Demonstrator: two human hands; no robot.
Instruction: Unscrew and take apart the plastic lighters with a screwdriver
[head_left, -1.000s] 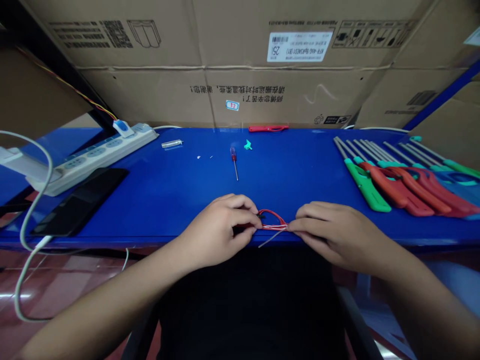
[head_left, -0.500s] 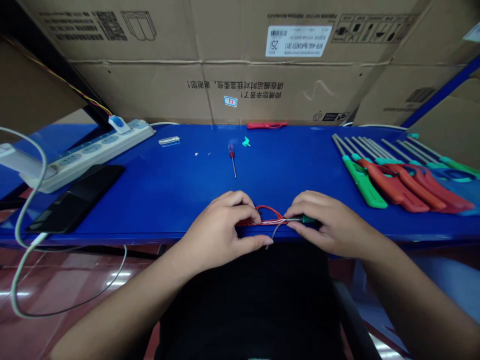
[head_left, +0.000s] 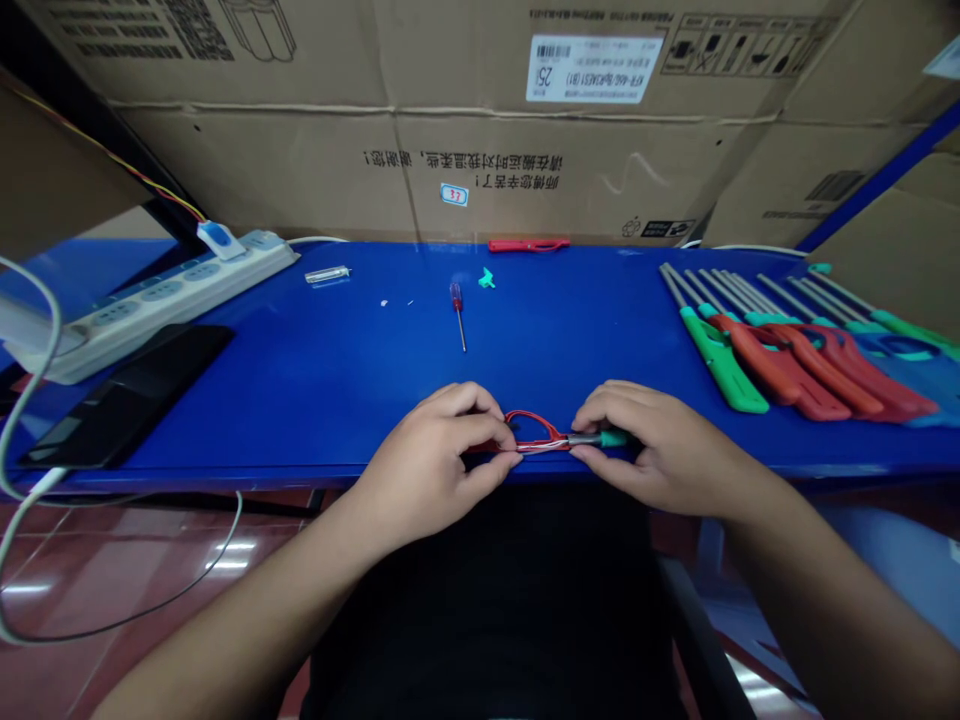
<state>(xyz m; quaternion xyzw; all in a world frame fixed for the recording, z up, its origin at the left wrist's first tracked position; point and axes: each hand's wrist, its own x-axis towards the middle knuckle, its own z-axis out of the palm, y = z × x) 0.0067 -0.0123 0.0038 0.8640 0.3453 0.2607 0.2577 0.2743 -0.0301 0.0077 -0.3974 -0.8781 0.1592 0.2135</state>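
Low centre of the frame, I had the left hand (head_left: 442, 455) pinched nearly closed on the slim red plastic casing with a looped guard (head_left: 556, 438), and there, just right, the right hand (head_left: 660, 440) curled loosely, thumb and fingers about the grey metal tube with a green collar (head_left: 582, 439)! Above centre lay the red-handled steel screwdriver (head_left: 457, 297).
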